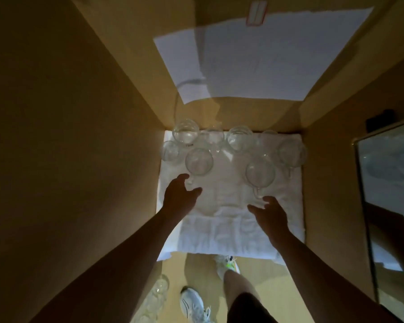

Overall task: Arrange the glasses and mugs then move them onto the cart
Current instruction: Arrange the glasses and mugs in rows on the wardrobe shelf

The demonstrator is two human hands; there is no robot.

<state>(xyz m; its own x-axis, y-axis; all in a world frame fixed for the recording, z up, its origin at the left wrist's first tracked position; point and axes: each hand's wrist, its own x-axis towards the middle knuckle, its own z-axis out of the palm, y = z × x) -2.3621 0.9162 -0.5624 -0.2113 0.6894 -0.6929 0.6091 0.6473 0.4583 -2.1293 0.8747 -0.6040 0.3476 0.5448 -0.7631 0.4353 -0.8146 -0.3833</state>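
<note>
Several clear glasses and mugs stand on a white towel (231,229) on a shelf set between tan walls. One glass mug (199,161) is just beyond my left hand (180,194), whose fingers are spread and hold nothing. Another glass mug (260,172) with a handle facing me stands just past my right hand (272,213), whose fingertips nearly touch the handle. Both hands hover open above the towel. More glasses (186,134) line the back edge.
Tan walls close in on the left (68,136) and right (331,183). A mirror or glass panel (391,183) stands at the right. More glassware (159,290) sits low at the bottom left, near my shoes on the floor.
</note>
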